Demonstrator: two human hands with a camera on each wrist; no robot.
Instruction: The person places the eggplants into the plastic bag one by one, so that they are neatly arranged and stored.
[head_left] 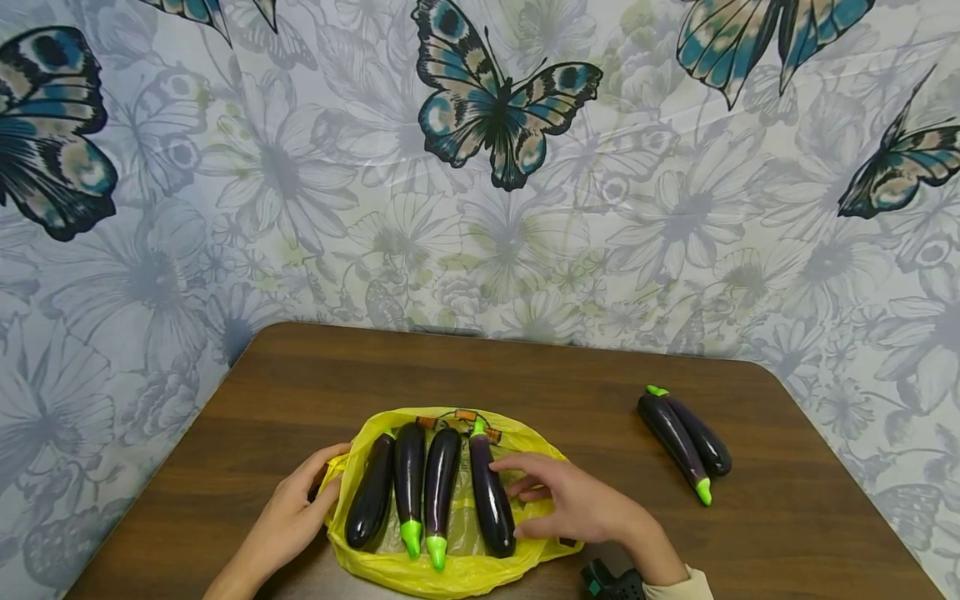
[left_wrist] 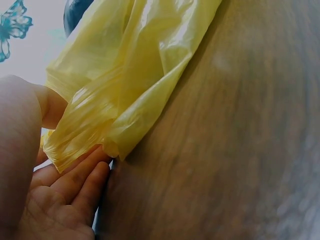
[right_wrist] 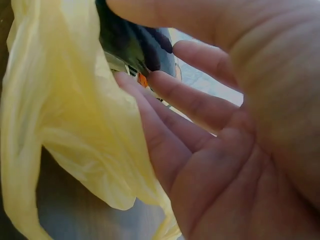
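A yellow plastic bag (head_left: 450, 575) lies spread on the table with its mouth rolled wide. Inside it several glossy dark eggplants (head_left: 409, 479) lie side by side, green stem ends pointing various ways. My left hand (head_left: 288, 508) pinches the bag's left rim; in the left wrist view the thumb is over the gathered plastic (left_wrist: 95, 120) and the fingers are beneath. My right hand (head_left: 573, 504) is at the rightmost eggplant (head_left: 489, 492), fingers spread and fairly straight. Fingertips touch that eggplant (right_wrist: 135, 42) in the right wrist view; its far side is hidden.
Two more eggplants (head_left: 678, 437) lie together on the brown wooden table (head_left: 600, 383) to the right. Thin dark cord with orange-brown pieces (head_left: 466, 415) sits at the bag's far rim. A butterfly-patterned cloth (head_left: 510, 250) hangs behind the table.
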